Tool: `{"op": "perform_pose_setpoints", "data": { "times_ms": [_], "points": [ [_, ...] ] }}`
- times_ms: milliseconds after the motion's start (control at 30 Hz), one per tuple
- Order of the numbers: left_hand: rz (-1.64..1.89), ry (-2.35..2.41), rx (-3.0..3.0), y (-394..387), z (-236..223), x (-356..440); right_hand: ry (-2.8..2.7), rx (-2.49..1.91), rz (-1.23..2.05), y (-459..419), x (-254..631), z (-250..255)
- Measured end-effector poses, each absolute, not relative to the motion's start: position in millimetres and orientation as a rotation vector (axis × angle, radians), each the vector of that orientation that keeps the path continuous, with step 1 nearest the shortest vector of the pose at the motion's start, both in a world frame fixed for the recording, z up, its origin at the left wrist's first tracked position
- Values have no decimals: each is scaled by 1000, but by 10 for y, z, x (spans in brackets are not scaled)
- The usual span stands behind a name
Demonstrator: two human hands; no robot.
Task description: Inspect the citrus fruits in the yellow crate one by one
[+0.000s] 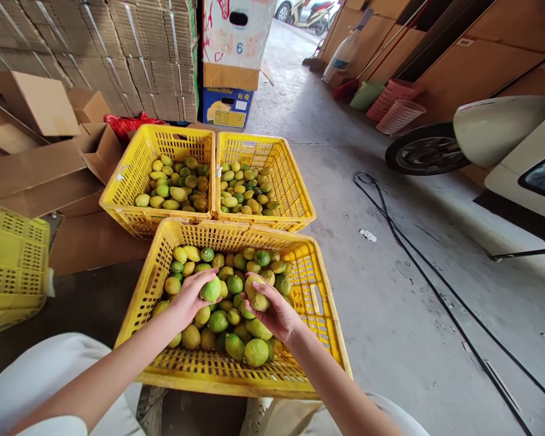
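Observation:
Over the near yellow crate (331,309), my left hand (188,298) is closed around a green lemon (211,289). To its right, my right hand (277,312) grips a yellowish, brown-marked lemon (257,294). Both hands are above the heap of green and yellow lemons (256,352) in this crate. Behind it, touching its far edge, stand two more yellow crates: the left crate (118,184) holds mostly yellow and brownish lemons (178,194), and the right crate (295,188) holds smaller-looking green and yellow lemons (253,206).
Opened cardboard boxes (40,163) lie at left, beside another yellow crate (13,260). Stacked flat cardboard (113,54) and printed cartons (229,109) stand behind. A black cable (418,260) crosses the floor at right, near a white vehicle (518,151). Plastic baskets (399,115) sit further back.

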State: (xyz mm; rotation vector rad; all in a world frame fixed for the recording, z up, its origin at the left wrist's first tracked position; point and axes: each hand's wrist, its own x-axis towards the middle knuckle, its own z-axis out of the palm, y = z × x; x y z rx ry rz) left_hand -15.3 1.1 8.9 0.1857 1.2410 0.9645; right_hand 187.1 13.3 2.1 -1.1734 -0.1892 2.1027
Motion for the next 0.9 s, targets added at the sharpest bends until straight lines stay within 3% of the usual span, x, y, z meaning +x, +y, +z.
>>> {"op": "perform_pose_setpoints", "data": {
  "times_ms": [333, 700, 900],
  "points": [
    [881, 1191, 81, -21, -1, -158, -113, -987, 2241, 123, 1826, -32],
    [892, 1143, 121, -31, 111, -147, -90, -1216, 2177, 131, 1819, 13],
    [809, 1182, 71, -39, 143, -144, 6, -1032, 2223, 132, 1804, 9]
  ]
}}
